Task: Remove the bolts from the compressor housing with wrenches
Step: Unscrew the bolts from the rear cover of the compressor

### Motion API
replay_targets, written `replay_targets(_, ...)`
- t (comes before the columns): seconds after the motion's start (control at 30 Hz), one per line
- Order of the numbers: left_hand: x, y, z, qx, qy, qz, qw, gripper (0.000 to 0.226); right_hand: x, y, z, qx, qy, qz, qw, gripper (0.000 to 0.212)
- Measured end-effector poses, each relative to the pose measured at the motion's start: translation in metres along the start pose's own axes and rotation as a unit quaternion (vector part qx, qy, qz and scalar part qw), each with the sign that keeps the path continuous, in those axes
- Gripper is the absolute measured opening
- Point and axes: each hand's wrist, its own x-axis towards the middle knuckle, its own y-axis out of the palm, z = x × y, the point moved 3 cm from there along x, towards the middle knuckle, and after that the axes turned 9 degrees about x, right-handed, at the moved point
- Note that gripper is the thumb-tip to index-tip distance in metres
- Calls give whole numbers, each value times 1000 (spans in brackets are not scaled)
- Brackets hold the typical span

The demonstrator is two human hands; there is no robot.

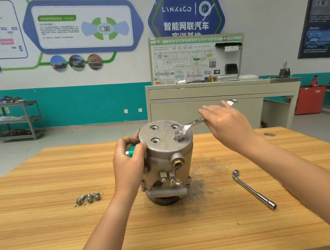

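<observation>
Grey cast-metal compressor housing (163,160) stands upright on the wooden table (49,222), long axis vertical, round end plate facing up. One hex bolt (178,134) remains, in the plate's front-right hole; the other three holes are empty.

Step in hand: loosening this last bolt. The silver open-end wrench (191,123) is seated on it, handle running back-right from the housing. Your right hand (227,122) lies over the handle, fingers straight. Your left hand (129,159) grips the housing's left side, fingers curled.

Next, probably: short swing, reseat, repeat.

Three loose bolts (89,198) lie left of the housing, a chrome L-shaped socket wrench (252,189) right.
</observation>
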Motion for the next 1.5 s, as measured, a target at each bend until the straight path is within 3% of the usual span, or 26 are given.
replay_targets(0.17, 2, 3, -3, 10, 5, 7, 1000, 13, 71, 37, 21, 63, -149, 59, 985, 28)
replay_targets(0.27, 2, 3, -3, 3, 6, 7, 1000, 14, 72, 36, 29, 94, -173, -20, 980, 24)
replay_targets(0.33, 1, 3, -2, 4, 2, 6, 1000, 14, 67, 24, 22, 116, -101, -75, 985, 17)
replay_targets(0.4, -1, 4, -3, 11, 5, -2, 1000, 13, 61, 8, 6, 179, 48, -116, 976, 16)
replay_targets(0.43, -2, 4, -3, 16, 10, -9, 1000, 13, 55, -1, 1, 205, 115, -103, 967, 23)
replay_targets(0.5, -5, 6, -4, 12, 9, -24, 1000, 15, 40, -18, -1, 203, 152, -62, 965, 29)
replay_targets(0.6, -11, 9, -4, 0, -2, -44, 999, 18, 3, -44, 20, 86, 104, 37, 990, 39)
replay_targets(0.77, -16, 8, -6, 8, -3, -65, 998, 17, -40, -51, 45, -75, 82, 187, 976, 63)
replay_targets(0.93, -18, 7, -6, 3, -3, -63, 998, 15, -34, -52, 51, -127, 94, 238, 958, 72)
replay_targets(1.07, -18, 9, -6, 0, -2, -65, 998, 17, -29, -57, 66, -151, 47, 270, 950, 73)
replay_targets(1.5, -15, 14, -6, 25, 18, -65, 997, 16, -29, -47, 83, -136, 51, 338, 930, 72)
